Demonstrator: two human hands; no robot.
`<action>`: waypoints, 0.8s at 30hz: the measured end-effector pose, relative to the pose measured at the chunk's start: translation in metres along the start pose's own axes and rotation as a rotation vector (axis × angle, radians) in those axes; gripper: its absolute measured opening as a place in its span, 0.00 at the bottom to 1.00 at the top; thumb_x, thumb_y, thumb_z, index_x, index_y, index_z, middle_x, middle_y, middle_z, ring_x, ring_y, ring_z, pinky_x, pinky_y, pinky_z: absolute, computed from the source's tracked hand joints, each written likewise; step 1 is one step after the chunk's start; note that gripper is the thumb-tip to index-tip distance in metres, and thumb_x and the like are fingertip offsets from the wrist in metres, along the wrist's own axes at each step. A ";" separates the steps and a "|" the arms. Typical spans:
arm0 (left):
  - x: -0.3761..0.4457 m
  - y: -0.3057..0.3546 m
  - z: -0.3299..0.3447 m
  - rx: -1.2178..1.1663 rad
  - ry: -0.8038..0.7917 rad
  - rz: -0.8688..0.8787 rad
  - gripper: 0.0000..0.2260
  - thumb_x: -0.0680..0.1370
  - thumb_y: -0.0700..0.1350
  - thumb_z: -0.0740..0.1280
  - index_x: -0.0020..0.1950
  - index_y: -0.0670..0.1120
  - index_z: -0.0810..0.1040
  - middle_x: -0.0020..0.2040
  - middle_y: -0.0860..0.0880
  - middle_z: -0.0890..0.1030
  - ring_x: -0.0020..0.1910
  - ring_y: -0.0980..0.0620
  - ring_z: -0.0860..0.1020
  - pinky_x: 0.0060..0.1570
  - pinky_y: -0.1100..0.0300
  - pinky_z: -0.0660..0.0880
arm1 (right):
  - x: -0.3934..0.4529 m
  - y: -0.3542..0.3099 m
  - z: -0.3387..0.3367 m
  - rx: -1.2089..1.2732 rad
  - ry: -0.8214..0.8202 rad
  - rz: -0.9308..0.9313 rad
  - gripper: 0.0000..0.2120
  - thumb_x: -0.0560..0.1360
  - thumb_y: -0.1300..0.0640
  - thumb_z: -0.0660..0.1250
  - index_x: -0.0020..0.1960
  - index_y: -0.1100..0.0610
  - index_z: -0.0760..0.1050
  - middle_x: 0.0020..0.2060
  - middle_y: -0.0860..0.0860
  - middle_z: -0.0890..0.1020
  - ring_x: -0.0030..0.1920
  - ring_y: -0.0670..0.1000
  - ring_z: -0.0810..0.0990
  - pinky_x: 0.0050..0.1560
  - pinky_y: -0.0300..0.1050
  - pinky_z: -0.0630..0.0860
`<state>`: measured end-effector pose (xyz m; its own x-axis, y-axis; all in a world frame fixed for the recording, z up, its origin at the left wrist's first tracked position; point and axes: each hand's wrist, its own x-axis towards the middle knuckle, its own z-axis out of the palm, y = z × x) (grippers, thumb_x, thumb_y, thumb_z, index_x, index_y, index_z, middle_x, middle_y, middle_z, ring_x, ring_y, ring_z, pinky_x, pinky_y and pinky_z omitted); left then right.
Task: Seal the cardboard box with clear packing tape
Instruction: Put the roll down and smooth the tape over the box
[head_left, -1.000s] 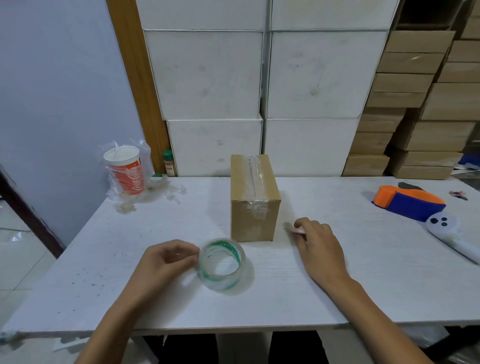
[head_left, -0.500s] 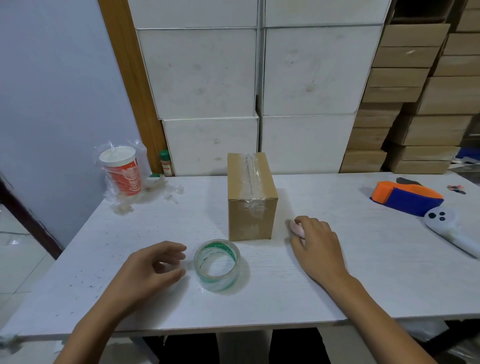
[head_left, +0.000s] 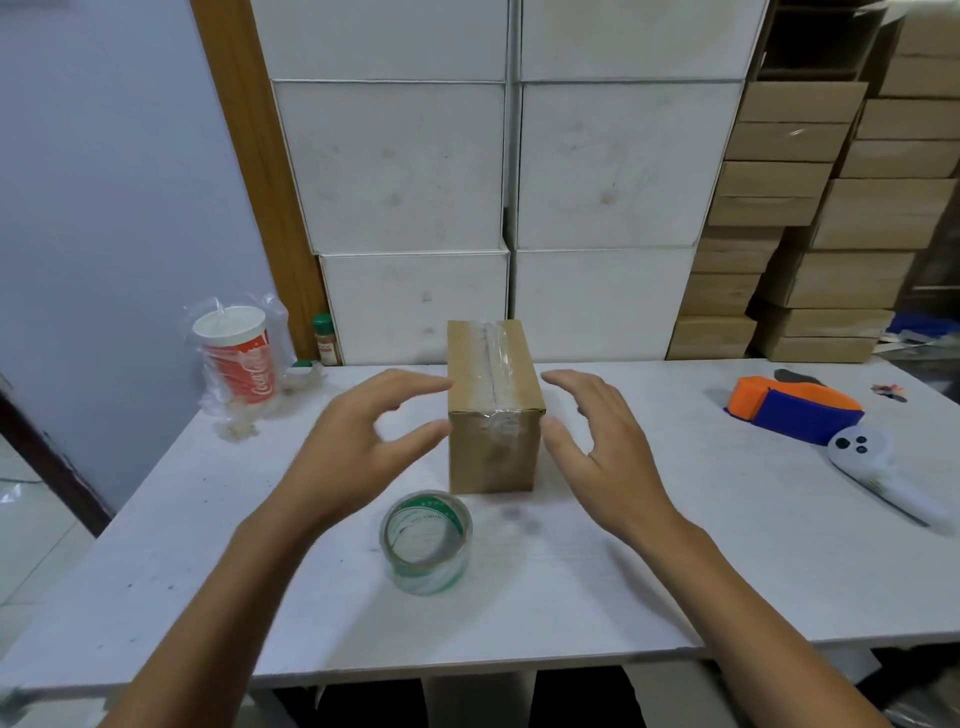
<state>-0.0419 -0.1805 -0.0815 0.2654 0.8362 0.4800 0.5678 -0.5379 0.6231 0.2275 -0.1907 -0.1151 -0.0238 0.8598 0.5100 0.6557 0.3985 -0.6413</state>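
A small brown cardboard box (head_left: 493, 447) stands upright in the middle of the white table (head_left: 156, 545). Clear tape runs along its top seam and down over the near face. In front of the box, the roll of clear packing tape (head_left: 427, 543), with a green-printed core, lies flat on the table, touched by neither hand. My left hand (head_left: 363, 441) hovers just left of the box, fingers spread, fingertips close to its side. On the other side my right hand (head_left: 592, 441) is open in the same way. Neither hand holds anything.
A red-and-white drink cup (head_left: 239, 361) in a plastic bag stands at the back left, a small green-capped bottle (head_left: 324, 338) beside it. An orange-and-blue tape dispenser (head_left: 795, 408) and a white controller (head_left: 878, 478) lie at the right. Stacked white and brown boxes (head_left: 519, 182) line the back.
My left hand let go of the tape roll and rose to the box's left side. My right hand lifted off the table to the box's right side. The roll stayed put.
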 end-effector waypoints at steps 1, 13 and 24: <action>0.008 0.004 0.009 0.018 0.024 0.042 0.17 0.79 0.53 0.75 0.68 0.56 0.85 0.64 0.61 0.84 0.66 0.61 0.80 0.66 0.59 0.77 | 0.004 -0.005 0.003 -0.011 -0.007 -0.045 0.20 0.82 0.49 0.66 0.72 0.49 0.77 0.69 0.42 0.80 0.71 0.44 0.74 0.70 0.34 0.67; 0.033 -0.011 0.053 0.117 0.053 0.060 0.09 0.77 0.50 0.78 0.57 0.53 0.91 0.57 0.57 0.90 0.58 0.56 0.85 0.60 0.49 0.83 | 0.023 0.012 0.027 -0.058 -0.062 -0.117 0.15 0.79 0.53 0.76 0.65 0.49 0.86 0.67 0.46 0.86 0.75 0.49 0.77 0.73 0.44 0.72; 0.032 -0.028 0.065 0.081 0.130 0.118 0.09 0.75 0.44 0.80 0.54 0.49 0.91 0.53 0.54 0.91 0.59 0.54 0.86 0.60 0.49 0.83 | 0.032 0.027 0.030 0.079 -0.015 -0.107 0.13 0.75 0.58 0.81 0.59 0.51 0.90 0.60 0.48 0.89 0.70 0.45 0.80 0.70 0.30 0.72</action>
<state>0.0015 -0.1316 -0.1237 0.2337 0.7440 0.6260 0.6013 -0.6165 0.5082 0.2221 -0.1428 -0.1332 -0.1021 0.8153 0.5699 0.5872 0.5119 -0.6270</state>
